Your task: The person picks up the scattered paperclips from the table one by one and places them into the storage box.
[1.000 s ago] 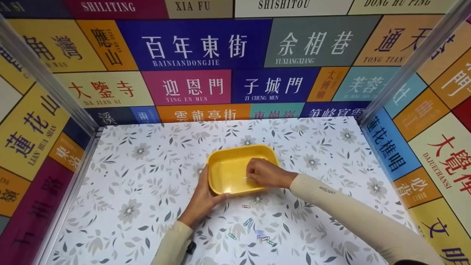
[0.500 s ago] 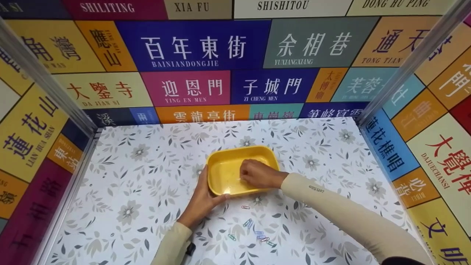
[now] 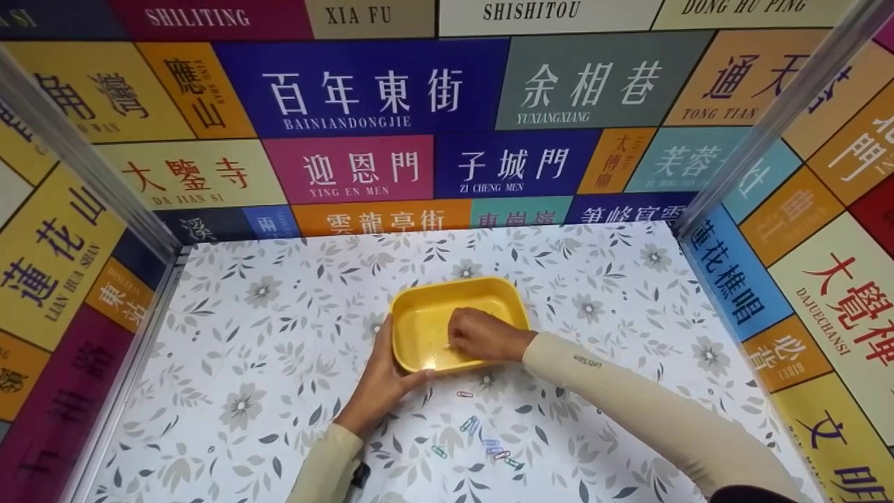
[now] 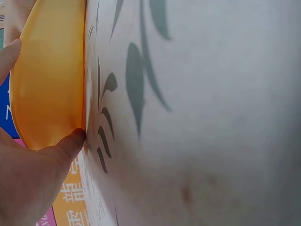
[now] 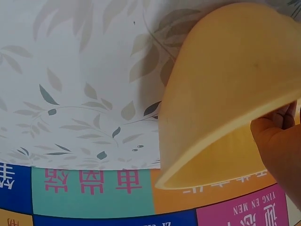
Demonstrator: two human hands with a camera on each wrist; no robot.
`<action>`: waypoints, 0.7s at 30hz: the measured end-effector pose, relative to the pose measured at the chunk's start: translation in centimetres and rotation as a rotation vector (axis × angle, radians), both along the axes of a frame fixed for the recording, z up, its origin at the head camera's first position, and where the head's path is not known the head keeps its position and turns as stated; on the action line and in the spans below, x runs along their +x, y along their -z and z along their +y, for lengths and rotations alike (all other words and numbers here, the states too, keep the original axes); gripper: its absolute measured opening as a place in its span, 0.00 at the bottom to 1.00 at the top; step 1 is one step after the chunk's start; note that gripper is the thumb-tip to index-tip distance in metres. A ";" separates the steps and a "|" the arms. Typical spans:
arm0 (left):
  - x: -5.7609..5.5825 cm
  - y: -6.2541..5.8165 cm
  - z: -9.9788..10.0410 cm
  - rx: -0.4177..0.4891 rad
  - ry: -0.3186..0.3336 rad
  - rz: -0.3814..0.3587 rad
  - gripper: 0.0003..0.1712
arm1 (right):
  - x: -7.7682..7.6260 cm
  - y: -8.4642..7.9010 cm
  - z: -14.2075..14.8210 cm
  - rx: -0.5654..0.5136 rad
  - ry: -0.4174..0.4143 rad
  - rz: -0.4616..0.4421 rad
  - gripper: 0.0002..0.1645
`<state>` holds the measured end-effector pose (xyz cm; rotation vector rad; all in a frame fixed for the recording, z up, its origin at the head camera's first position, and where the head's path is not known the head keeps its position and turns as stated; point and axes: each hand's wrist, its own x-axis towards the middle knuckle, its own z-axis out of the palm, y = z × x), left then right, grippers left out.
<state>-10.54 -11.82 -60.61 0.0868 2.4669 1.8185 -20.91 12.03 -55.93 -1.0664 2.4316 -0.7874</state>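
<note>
A yellow rectangular bowl point(image 3: 419, 328) with rounded corners sits on the flower-patterned table. My left hand point(image 3: 384, 377) grips its left end, thumb over the near rim and fingers along the side. In the left wrist view, that hand point(image 4: 33, 174) touches the bowl point(image 4: 51, 80). My right hand point(image 3: 485, 335) is inside the bowl, fingers curled and pointing down. A small pale thing shows at its fingertips, too small to name. In the right wrist view, the right hand point(image 5: 280, 141) reaches past the bowl's rim point(image 5: 225, 127), fingertips mostly hidden.
A red paper clip point(image 3: 464, 395) lies just in front of the bowl. Nearer me are several more, among them a green clip point(image 3: 438, 451) and a blue clip point(image 3: 491, 443). Sign-printed walls point(image 3: 370, 87) stand at the back and both sides of the table point(image 3: 279, 335).
My right hand has moved a little to the left inside the bowl, fingers still curled. The left hand and the bowl stay in place, and the clips on the table have not moved.
</note>
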 end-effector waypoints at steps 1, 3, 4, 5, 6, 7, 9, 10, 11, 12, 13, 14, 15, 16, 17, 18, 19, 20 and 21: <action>0.0 0.0 0.0 -0.002 -0.003 -0.006 0.78 | 0.0 0.1 0.0 0.001 0.002 -0.001 0.07; 0.1 0.0 -0.1 -0.005 -0.007 -0.013 0.78 | 0.0 0.2 -0.1 -0.001 0.004 -0.002 0.07; 0.1 0.1 -0.1 -0.006 -0.009 -0.015 0.78 | 0.0 0.3 -0.1 0.000 0.004 -0.002 0.07; 0.1 0.1 -0.1 -0.008 -0.009 -0.017 0.78 | 0.0 0.3 -0.1 0.001 0.003 -0.002 0.06; 0.1 0.1 -0.2 -0.008 -0.009 -0.017 0.78 | 0.0 0.4 -0.1 -0.003 -0.002 0.002 0.06; 0.2 0.1 -0.2 -0.009 -0.009 -0.016 0.79 | 0.0 0.4 -0.1 -0.008 -0.007 0.004 0.06; 0.1 0.1 -0.2 0.001 -0.004 -0.006 0.78 | -0.1 0.4 -0.1 -0.013 -0.017 0.015 0.07; 0.1 0.1 -0.2 0.004 -0.001 -0.002 0.78 | -0.1 0.4 -0.1 -0.015 -0.019 0.020 0.07; 0.1 0.1 -0.2 0.007 0.003 0.000 0.78 | -0.1 0.4 -0.1 -0.018 -0.021 0.025 0.07; 0.1 0.1 -0.2 0.011 0.006 0.004 0.78 | -0.1 0.4 0.0 -0.020 -0.020 0.030 0.07; 0.0 0.1 -0.2 0.015 0.010 0.006 0.78 | -0.2 0.4 0.1 -0.021 -0.016 0.033 0.07; 0.0 0.0 -0.2 0.022 0.014 0.007 0.78 | -0.2 0.4 0.2 -0.021 -0.011 0.036 0.07; 0.0 0.0 -0.2 0.021 0.016 0.004 0.78 | -0.2 0.4 0.3 -0.021 -0.004 0.034 0.07; 0.0 0.0 -0.2 0.020 0.017 0.003 0.78 | -0.2 0.3 0.4 -0.022 0.005 0.031 0.07; 0.0 0.0 -0.1 0.020 0.017 -0.001 0.77 | -0.2 0.3 0.5 -0.025 0.012 0.030 0.07; 0.0 0.0 -0.1 0.018 0.017 -0.005 0.77 | -0.2 0.2 0.6 -0.030 0.019 0.033 0.07; 0.0 0.0 -0.1 0.015 0.016 -0.011 0.77 | -0.2 0.0 0.7 -0.033 0.028 0.031 0.07; 0.0 -0.1 -0.1 0.013 0.014 -0.015 0.77 | -0.1 -0.1 0.8 -0.038 0.036 0.028 0.07; 0.0 -0.1 -0.1 0.008 0.012 -0.020 0.77 | -0.1 -0.3 1.0 -0.041 0.045 0.024 0.07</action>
